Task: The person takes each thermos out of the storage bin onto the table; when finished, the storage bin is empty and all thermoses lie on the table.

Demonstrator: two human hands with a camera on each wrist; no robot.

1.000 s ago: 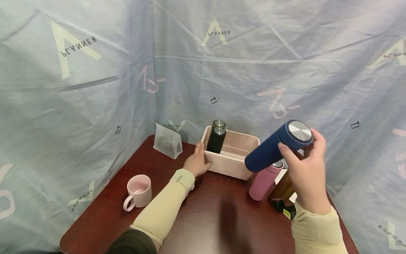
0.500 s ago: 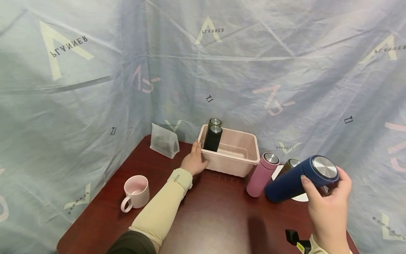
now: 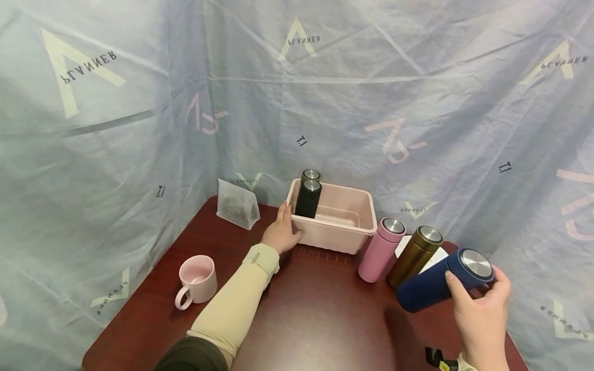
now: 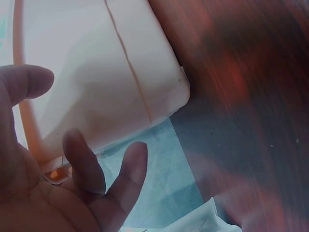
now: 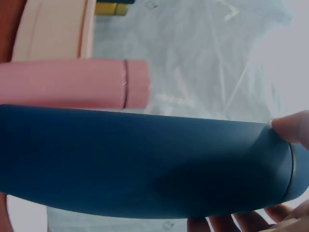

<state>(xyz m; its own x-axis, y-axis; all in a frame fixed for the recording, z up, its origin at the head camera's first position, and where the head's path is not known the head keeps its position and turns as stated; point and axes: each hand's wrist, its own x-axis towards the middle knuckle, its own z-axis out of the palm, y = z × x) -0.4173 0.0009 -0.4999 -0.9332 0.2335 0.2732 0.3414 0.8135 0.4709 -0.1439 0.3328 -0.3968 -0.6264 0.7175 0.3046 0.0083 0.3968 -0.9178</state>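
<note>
My right hand [image 3: 484, 309] grips a dark blue thermos flask [image 3: 436, 283] near its silver-topped lid. The flask leans, lid to the right, low over the table's right side; whether its base touches the table I cannot tell. Just left of it stand a bronze flask [image 3: 413, 257] and a pink flask [image 3: 379, 252], the pink one also in the right wrist view. With fingers extended, my left hand [image 3: 280, 234] rests against the left front corner of a pale pink bin [image 3: 331, 234]. Inside the bin, at its left end, a black flask [image 3: 308, 200] stands before an olive one [image 3: 310, 174].
A pink mug [image 3: 200, 281] sits at the table's left, handle toward the front. Farther back stands a translucent pouch [image 3: 237, 203]. A white object [image 3: 436, 257] lies partly hidden behind the bronze flask. Printed cloth [image 3: 343, 113] hangs around the dark red table [image 3: 315, 309].
My right hand has carried the blue flask rightward and down, away from the bin, past the pink and bronze flasks. My left hand stays at the bin. The head view has shifted slightly.
</note>
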